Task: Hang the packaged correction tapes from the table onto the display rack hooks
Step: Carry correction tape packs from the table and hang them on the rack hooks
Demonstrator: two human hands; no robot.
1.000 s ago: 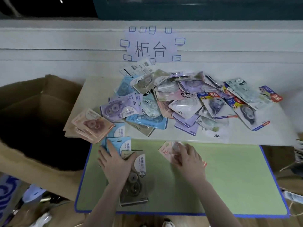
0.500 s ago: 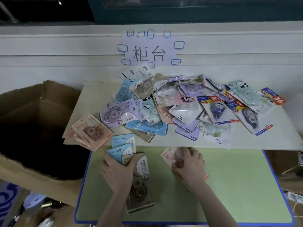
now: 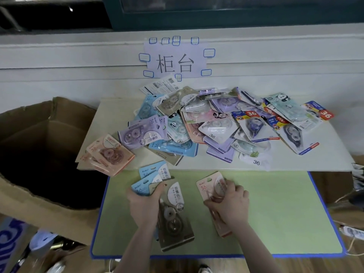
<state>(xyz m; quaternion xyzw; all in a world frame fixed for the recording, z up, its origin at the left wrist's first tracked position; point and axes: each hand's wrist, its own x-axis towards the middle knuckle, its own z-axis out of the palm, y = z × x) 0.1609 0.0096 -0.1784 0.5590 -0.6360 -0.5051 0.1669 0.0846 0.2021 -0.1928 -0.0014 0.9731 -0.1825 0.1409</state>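
Note:
A heap of packaged correction tapes (image 3: 214, 127) in pink, blue, purple and white lies on the pale board (image 3: 110, 123) at the back of the table. My left hand (image 3: 144, 206) grips a small stack over the green table: a brown pack (image 3: 175, 219) on top, with blue packs (image 3: 151, 178) fanned out behind it. My right hand (image 3: 229, 203) holds a pink pack (image 3: 209, 185), fingers curled over its blister. No display rack or hooks are in view.
An open cardboard box (image 3: 45, 146) stands left of the table, touching its edge. A paper sign (image 3: 175, 60) is taped to the white wall behind the heap. The green table (image 3: 275, 213) has a blue rim. Cables and clutter lie on the floor at the right.
Both hands have lifted their packs slightly and drawn them towards me. The camera has tilted, so the heap sits lower in view.

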